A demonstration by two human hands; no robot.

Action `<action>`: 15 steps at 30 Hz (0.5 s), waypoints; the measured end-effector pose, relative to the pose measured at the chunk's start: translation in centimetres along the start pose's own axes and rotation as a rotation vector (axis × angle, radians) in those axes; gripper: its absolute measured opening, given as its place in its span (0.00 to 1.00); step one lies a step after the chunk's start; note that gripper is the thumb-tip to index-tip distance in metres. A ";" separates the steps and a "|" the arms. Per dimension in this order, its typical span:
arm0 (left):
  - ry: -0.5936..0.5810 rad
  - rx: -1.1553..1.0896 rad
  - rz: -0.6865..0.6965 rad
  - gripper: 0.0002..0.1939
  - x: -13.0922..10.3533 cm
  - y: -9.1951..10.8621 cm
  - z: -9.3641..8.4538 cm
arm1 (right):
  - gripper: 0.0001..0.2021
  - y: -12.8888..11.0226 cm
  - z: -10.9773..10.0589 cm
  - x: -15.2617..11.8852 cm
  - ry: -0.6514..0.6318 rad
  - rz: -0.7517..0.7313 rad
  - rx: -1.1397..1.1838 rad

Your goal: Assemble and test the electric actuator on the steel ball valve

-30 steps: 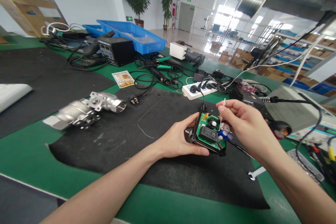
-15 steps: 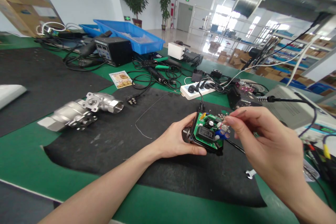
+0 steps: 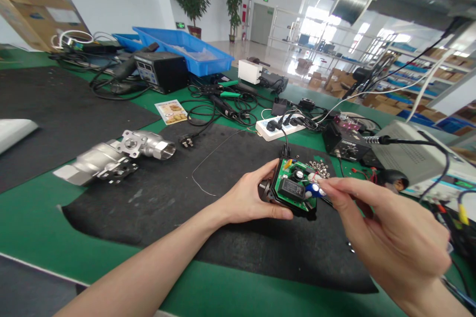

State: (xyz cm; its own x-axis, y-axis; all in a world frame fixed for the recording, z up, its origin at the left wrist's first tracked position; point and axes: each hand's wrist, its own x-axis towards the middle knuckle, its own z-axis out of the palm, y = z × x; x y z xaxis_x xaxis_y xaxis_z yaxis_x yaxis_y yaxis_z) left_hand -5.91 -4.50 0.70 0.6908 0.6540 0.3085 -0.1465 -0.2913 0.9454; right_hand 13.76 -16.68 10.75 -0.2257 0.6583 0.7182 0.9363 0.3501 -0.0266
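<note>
Right hand (image 3: 390, 228) hides most of thin metal rod (image 3: 305, 181). White object (image 3: 15, 133) cut by left edge. Lettering (image 3: 294, 188) on black component (image 3: 287, 192) too small.

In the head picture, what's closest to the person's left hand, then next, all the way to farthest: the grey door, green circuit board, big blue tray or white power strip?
1. Green circuit board: in the housing that the left hand holds.
2. White power strip: ahead, slightly right.
3. Big blue tray: farther back, left.
4. Grey door: across the room.
</note>
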 end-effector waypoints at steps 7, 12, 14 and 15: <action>0.006 -0.016 -0.016 0.54 -0.1 -0.2 0.1 | 0.02 -0.2 -0.1 -0.6 0.023 -0.010 -0.044; -0.001 -0.023 -0.019 0.54 -0.1 -0.1 0.1 | 0.05 -0.3 0.1 -0.1 0.040 -0.041 -0.059; -0.003 -0.035 -0.016 0.53 0.0 0.0 0.1 | 0.06 -0.2 0.2 -0.1 0.051 -0.092 -0.043; -0.004 -0.036 -0.014 0.53 0.0 0.0 0.1 | 0.07 0.0 0.2 -0.3 0.049 -0.126 -0.027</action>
State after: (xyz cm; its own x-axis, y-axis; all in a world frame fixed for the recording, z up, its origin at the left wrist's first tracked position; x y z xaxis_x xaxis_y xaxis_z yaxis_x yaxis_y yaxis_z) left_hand -5.88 -4.57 0.66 0.6957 0.6552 0.2945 -0.1619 -0.2565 0.9529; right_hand 13.73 -16.77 10.44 -0.3294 0.5766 0.7477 0.9082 0.4099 0.0841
